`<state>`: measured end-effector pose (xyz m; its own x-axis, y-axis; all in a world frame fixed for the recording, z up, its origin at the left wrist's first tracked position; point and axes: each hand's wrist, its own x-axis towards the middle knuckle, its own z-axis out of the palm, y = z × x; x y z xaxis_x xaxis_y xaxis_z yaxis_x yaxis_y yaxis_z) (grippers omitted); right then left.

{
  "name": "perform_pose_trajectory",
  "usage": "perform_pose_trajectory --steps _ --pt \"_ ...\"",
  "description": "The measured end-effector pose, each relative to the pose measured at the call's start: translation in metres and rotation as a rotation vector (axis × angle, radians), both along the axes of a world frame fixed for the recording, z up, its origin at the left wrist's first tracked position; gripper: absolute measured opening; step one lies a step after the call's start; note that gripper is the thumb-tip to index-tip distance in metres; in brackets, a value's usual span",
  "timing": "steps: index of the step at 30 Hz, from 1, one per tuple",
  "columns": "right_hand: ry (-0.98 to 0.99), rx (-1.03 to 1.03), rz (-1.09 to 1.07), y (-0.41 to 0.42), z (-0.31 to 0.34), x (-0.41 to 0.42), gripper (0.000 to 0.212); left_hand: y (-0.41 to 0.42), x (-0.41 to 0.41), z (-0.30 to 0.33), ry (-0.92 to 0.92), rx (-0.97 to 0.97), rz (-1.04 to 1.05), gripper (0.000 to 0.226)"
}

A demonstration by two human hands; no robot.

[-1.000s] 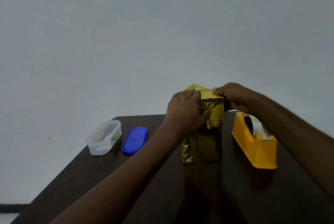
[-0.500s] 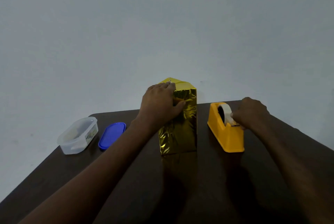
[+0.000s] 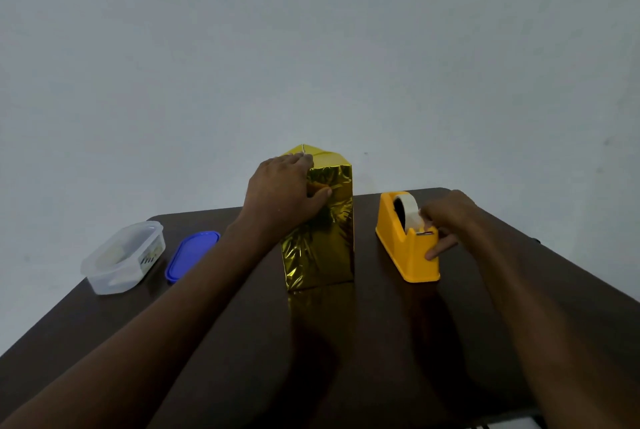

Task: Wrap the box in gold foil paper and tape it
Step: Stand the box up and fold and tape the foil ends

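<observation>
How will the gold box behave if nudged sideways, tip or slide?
The box stands tall on a narrow base, so probably tips first. Its crinkled foil looks slick on the glossy table. The left hand pressing it likely steadies it.

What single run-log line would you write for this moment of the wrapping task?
step: fetching tape | left hand: pressing foil fold on gold-wrapped box | right hand: at tape dispenser, fingers at tape end | box: upright on table

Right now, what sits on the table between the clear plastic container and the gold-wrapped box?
In the head view, the blue lid lies flat between the clear container and the gold-wrapped box; the left forearm also crosses that stretch.
</observation>
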<state>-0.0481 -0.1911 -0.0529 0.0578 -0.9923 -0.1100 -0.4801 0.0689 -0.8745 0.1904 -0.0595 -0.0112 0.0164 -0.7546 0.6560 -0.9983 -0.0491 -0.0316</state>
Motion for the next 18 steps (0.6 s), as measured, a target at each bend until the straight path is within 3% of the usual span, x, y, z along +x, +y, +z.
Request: perform_pose_trajectory --steps 5,9,10,13,18 --pt "-0.312 0.020 -0.102 0.027 -0.007 -0.004 0.026 0.000 -0.001 0.000 0.012 -0.007 0.006 0.063" --pt "-0.480 -0.143 -0.203 0.055 -0.036 -0.005 0.008 0.002 -0.003 -0.001 0.021 -0.010 -0.001 0.062" --pt "-0.498 -0.171 -0.230 0.059 -0.042 -0.005 0.013 0.002 -0.003 0.000 0.020 -0.009 0.000 0.061" --pt "-0.514 -0.180 -0.299 0.057 -0.057 -0.004 0.020 0.003 -0.003 0.000 0.011 -0.007 0.001 0.062" --pt "-0.301 -0.300 -0.295 0.058 -0.078 -0.005 0.016 0.003 -0.003 0.000 0.016 -0.005 0.002 0.063"
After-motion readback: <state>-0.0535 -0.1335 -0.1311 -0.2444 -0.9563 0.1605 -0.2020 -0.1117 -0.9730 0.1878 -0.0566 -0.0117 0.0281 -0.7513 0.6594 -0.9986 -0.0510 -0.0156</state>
